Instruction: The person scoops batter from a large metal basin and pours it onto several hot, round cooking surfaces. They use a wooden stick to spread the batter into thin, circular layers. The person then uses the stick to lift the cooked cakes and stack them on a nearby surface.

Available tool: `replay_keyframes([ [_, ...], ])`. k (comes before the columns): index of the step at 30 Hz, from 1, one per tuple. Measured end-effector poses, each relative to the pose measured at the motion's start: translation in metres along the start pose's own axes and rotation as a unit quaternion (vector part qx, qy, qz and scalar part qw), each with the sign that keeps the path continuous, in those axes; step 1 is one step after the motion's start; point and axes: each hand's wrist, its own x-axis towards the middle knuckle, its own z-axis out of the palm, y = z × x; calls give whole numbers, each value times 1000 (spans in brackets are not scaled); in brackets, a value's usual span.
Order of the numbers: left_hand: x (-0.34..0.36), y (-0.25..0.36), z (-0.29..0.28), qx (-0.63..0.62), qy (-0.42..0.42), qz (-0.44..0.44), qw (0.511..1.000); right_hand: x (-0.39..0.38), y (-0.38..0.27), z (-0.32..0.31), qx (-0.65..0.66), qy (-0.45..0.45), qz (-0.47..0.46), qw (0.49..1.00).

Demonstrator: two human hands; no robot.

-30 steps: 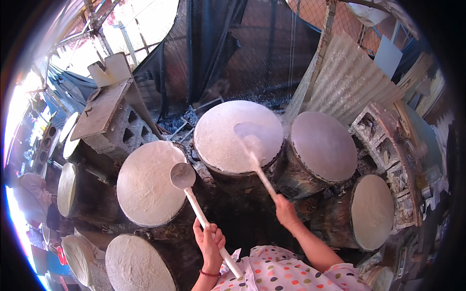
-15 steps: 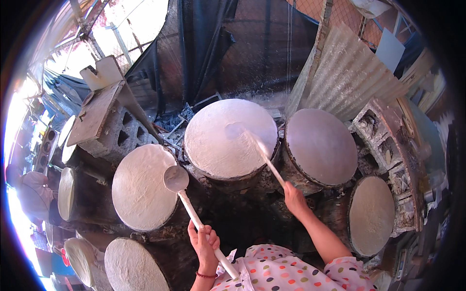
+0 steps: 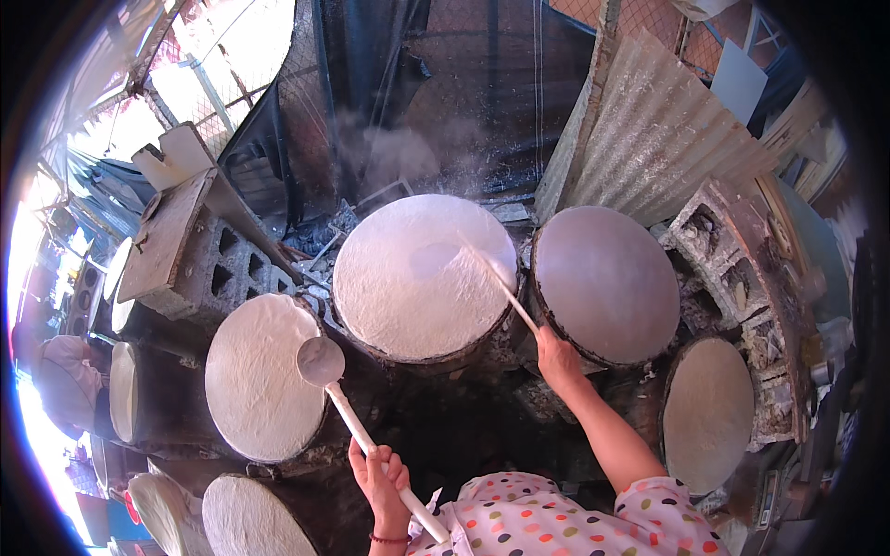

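Note:
My left hand (image 3: 380, 477) grips the long pale handle of a ladle (image 3: 321, 361), its round metal bowl over the right edge of a cream-coated round drum top (image 3: 255, 398). My right hand (image 3: 558, 357) holds a pale wooden stick (image 3: 514, 301) that reaches over the middle round top (image 3: 417, 310), coated in white; the tool's far end is pale, blurred and hard to make out. Just right of it stands a greyer round top (image 3: 603, 287).
More coated drum tops (image 3: 705, 417) surround me at right and left. Concrete blocks (image 3: 236, 273) flank the back, with corrugated sheet (image 3: 649, 139) and dark tarpaulin (image 3: 417, 83) behind. Another person (image 3: 65, 380) in pale clothing is at the far left.
My right hand has moved rightward and up, drawing the stick across the middle top. The view has shifted slightly. A white wisp now shows above that top. My left hand keeps its grip.

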Motion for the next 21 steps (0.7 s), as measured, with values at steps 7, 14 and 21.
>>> replay_keyframes([
  [7, 5, -2, 2, -9, 4, 12, 1000, 133, -42, 2, 55, 15, 39, 998],
  [14, 13, -1, -9, -17, 8, -1, 1000, 39, -26, 5, 207, 101, 5, 973],
  [21, 16, -2, 9, -16, -30, -19, 999, 10, -78, 15, 268, 69, 53, 959],
])
